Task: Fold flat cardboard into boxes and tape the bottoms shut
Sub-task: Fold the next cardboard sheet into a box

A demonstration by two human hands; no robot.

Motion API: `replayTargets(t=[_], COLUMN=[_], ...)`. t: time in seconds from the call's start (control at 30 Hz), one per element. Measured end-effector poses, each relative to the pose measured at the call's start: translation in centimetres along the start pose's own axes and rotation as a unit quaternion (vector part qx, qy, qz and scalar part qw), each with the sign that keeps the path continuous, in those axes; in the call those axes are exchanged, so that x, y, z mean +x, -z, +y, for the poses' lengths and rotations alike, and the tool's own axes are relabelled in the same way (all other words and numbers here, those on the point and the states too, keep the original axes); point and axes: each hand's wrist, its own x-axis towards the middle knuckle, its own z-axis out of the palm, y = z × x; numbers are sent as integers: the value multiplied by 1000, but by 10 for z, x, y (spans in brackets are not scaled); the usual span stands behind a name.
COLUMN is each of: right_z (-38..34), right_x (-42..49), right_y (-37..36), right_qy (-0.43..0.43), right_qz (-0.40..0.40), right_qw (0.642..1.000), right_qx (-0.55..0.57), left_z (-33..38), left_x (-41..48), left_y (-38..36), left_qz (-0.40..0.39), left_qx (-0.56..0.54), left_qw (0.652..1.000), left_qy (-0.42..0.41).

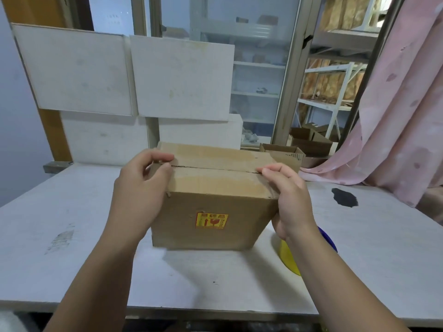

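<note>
A brown cardboard box (211,207) stands on the white table (96,259) in the middle, its two top flaps folded shut and meeting in a seam. A yellow and red sticker (211,220) is on its near face. My left hand (141,188) grips the box's left end, fingers curled over the seam. My right hand (287,195) grips the right end, fingertips on the seam. A tape dispenser (290,257), yellow with a blue part, lies on the table behind my right wrist, mostly hidden.
Another open cardboard box (285,153) stands behind the first at the table's far edge. White panels (119,75) lean against the wall behind. A pink curtain (395,111) hangs at the right. A black patch (344,197) marks the table.
</note>
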Motion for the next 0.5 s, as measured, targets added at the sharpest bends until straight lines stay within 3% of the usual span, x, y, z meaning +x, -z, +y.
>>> replayTargets(t=[0.13,0.2,0.37,0.5], right_z=[-9,-12,1,17], right_x=[-15,-20,-27,-22], right_y=[-3,-4,-8,-7], right_qy=[132,211,393,501], right_qz=[15,10,13,-12], right_qw=[991,976,885,801], right_qx=[3,-47,-250,-326], left_z=[11,10,-7,-19], left_x=[-2,-3,1,1], left_y=[12,11,0,-15], left_qz=[-7,17,154,101], left_qx=[-96,-129,-99,-59], left_qw=[994,990,983,993], left_qy=[-51,-54,-29,-4])
